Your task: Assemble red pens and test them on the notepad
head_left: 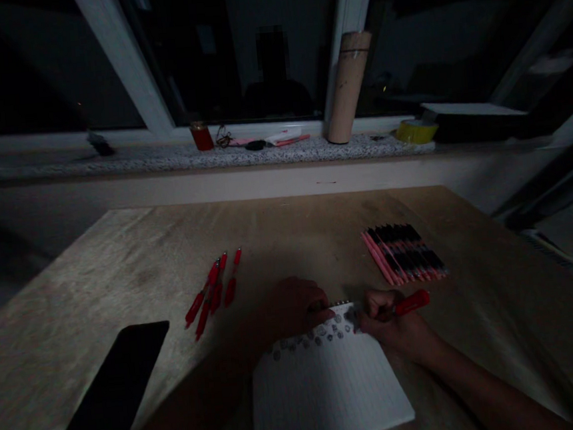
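My right hand (pixel 393 323) is closed around a red pen (pixel 411 303), its tip down on the top edge of a white lined notepad (pixel 322 392). A row of dark scribbled circles runs along the pad's top. My left hand (pixel 294 304) lies on the pad's upper left corner with fingers curled down, pressing it against the wooden table (pixel 119 256). Several loose red pens (pixel 213 295) lie to the left of my left hand. A tidy row of several pink and black pens (pixel 403 253) lies beyond my right hand.
A flat black object (pixel 112 397) lies at the table's front left. On the stone window sill behind stand a red jar (pixel 202 136), a tall cardboard tube (pixel 348 88) and a yellow tape roll (pixel 415 131). The dark window reflects a person.
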### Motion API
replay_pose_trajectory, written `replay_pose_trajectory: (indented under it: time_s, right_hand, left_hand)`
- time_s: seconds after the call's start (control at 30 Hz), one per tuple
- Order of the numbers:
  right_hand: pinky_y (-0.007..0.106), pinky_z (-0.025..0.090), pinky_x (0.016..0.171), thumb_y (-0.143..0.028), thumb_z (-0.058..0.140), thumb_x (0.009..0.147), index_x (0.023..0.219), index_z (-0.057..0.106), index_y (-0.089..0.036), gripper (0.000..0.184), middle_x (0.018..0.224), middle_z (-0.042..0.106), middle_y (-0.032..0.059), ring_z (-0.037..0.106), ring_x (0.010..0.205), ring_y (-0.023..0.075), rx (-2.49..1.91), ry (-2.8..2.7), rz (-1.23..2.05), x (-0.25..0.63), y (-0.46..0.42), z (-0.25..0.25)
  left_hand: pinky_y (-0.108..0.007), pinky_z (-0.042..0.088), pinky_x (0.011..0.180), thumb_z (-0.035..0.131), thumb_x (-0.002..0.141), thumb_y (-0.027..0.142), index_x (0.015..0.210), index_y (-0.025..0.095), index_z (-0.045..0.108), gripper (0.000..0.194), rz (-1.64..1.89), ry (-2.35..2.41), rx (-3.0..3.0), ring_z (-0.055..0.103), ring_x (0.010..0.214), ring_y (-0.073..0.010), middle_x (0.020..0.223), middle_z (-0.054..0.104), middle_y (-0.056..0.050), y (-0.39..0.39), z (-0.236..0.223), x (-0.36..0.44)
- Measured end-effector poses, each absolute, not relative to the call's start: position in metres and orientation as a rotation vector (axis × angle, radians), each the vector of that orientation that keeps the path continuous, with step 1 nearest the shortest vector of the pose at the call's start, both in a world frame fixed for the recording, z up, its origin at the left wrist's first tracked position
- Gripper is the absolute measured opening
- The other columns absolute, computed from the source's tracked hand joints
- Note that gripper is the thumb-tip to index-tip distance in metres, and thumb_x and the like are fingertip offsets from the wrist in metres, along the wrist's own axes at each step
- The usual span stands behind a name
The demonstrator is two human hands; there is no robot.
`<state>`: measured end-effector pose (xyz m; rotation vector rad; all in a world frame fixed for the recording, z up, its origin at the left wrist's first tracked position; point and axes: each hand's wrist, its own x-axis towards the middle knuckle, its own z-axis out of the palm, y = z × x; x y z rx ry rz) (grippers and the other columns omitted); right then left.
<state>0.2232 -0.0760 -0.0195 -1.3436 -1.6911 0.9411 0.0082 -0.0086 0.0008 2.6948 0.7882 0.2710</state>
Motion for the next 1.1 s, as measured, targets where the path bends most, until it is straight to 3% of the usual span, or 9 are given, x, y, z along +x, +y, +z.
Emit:
replay_pose_trajectory:
  time_s: [1.1]
  right_hand:
    - [0.021, 0.022, 0.043, -0.032, 0.064, 0.069, 0.050, 0.033, -0.019, 0.038, 0.049, 0.033, -0.0062, 0.030, 0.046, 0.0073, -1.344, -1.619, 0.941, 0.2255, -0.0732, -0.0186]
  left_hand:
    - [-0.028, 0.039, 0.070, 0.047, 0.087, 0.044, 0.086, 0.020, 0.062, 0.028, 0.243, 0.805, 2.768, 0.058, 0.074, -0.0149, 0.081, 0.063, -0.002, -0.0112, 0.0040, 0.0093]
